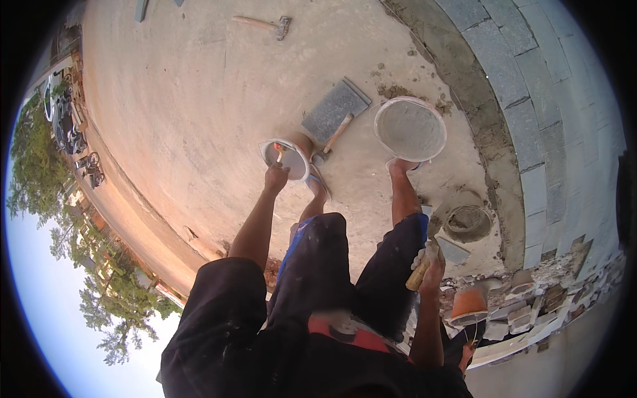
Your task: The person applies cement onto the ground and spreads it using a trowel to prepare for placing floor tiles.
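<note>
- Being gripped by the left hand [277,177], an orange-ended tool [279,150] is seen over the white-rimmed bucket [306,167], just beyond the fingers.
- By the right hand [432,265], a wooden-handled tool [417,274] is gripped.

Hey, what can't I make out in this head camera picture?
In the head view:
Tool in left hand: working end too small to tell, inside the bucket.
Wooden handle: partly covered by the right hand.
Orange bucket: contents hidden by its wall.
Lower slab: mostly under the upper slab.
Motorbike: details too small.
Grey piece: cut off by the top edge.
</note>
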The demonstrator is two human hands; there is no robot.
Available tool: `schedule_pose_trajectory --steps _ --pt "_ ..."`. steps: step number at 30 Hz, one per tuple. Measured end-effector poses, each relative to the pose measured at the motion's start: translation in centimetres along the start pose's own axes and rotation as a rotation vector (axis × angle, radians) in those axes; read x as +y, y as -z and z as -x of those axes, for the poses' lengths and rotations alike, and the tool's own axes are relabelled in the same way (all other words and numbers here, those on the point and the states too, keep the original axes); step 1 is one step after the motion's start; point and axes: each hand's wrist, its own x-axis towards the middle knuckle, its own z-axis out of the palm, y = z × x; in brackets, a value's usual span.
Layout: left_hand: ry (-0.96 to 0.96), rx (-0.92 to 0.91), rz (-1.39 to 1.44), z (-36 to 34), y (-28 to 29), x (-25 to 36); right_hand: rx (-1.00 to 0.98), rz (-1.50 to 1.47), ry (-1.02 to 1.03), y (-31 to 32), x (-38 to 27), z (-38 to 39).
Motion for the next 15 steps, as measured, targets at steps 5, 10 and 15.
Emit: schedule_pose_trajectory --steps 5,10,15 --pt "-0.085 0.204 -0.011 -9.0 0.6 -12.5 0.008 -0.05 0.009 -4.2 7.4 1.7" --pt "-0.063 0.231 0.013 -17.5 0.3 -19.1 0.009 0.175 0.055 -8.2 16.7 3.0" --pt "-0.139 0.0 0.158 -21.2 0.2 -22.7 0.002 0.258 0.004 -12.5 21.2 2.6"
